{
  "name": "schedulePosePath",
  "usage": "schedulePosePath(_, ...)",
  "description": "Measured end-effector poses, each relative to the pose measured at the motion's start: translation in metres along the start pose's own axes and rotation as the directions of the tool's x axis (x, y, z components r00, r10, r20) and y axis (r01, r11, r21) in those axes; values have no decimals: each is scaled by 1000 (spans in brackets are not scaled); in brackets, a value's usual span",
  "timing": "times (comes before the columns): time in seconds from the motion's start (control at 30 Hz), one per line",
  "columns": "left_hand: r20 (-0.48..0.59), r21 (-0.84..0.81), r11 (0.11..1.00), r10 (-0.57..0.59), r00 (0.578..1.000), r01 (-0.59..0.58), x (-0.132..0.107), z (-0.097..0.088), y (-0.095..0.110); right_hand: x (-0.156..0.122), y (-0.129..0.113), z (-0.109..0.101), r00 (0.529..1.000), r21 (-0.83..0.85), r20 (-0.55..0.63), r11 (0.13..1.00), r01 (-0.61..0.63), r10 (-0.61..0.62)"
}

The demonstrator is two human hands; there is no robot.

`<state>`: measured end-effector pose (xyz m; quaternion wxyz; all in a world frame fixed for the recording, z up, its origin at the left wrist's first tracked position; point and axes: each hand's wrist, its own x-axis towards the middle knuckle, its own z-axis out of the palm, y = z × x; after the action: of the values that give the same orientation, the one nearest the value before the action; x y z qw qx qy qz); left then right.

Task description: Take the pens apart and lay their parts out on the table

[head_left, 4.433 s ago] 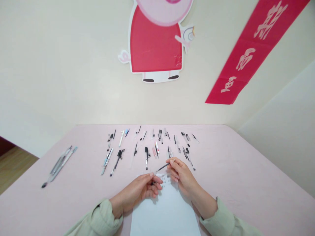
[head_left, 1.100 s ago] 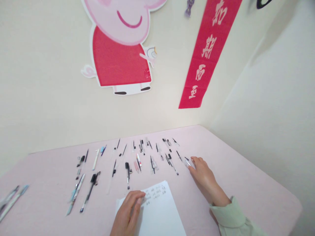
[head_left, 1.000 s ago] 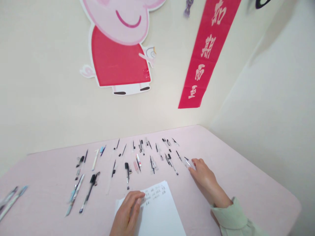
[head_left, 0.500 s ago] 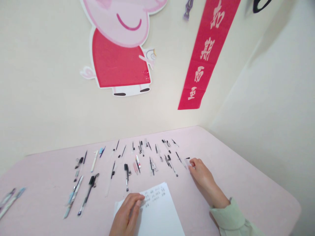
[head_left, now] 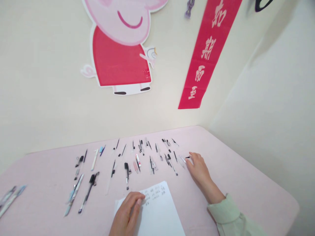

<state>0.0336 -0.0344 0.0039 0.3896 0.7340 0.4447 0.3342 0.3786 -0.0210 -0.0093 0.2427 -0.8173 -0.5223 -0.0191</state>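
Observation:
My left hand [head_left: 128,211] rests on a sheet of white paper [head_left: 162,218] with handwriting near its top, fingers loosely bent and holding nothing. At the right end of the pen rows, my right hand [head_left: 199,170] has its thumb and forefinger around a small pen part with a black tip [head_left: 187,157]. Beside those fingertips lies a clear pen barrel [head_left: 182,159]. A thin black refill [head_left: 175,156] is just left of it. Further left are more pens taken apart, including a black-capped pen [head_left: 126,172] and a cluster of clear parts [head_left: 152,165].
Several whole or part-opened pens, such as a long black one [head_left: 86,198] and a white one [head_left: 94,160], lie on the pink table [head_left: 221,150]. More pens [head_left: 12,198] are at the left edge. A wall with a red banner [head_left: 203,62] stands behind.
My right hand has shifted slightly left and up the table. The black refill now lies apart from the clear barrel, farther left. My left hand stays on the paper.

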Motion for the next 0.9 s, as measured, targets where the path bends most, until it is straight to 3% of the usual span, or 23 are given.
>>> schedulePosePath(0.17,10,0,1000,-4,1000,4,1,0,0,-5,-13,2,994,-106,111,994,15,-3)
schedulePosePath(0.5,37,-8,1000,-10,999,11,1,1,-3,0,-23,-1,989,-66,124,994,90,-81)
schedulePosePath(0.63,40,-11,1000,-21,999,22,0,0,-1,12,-44,-8,986,-94,100,985,144,-135)
schedulePosePath(0.77,41,-21,999,-26,999,27,0,0,0,29,-67,-5,967,-176,218,970,169,-129)
schedulePosePath(0.9,46,-26,999,-24,999,26,0,0,0,40,-78,8,961,-213,262,966,148,-90)
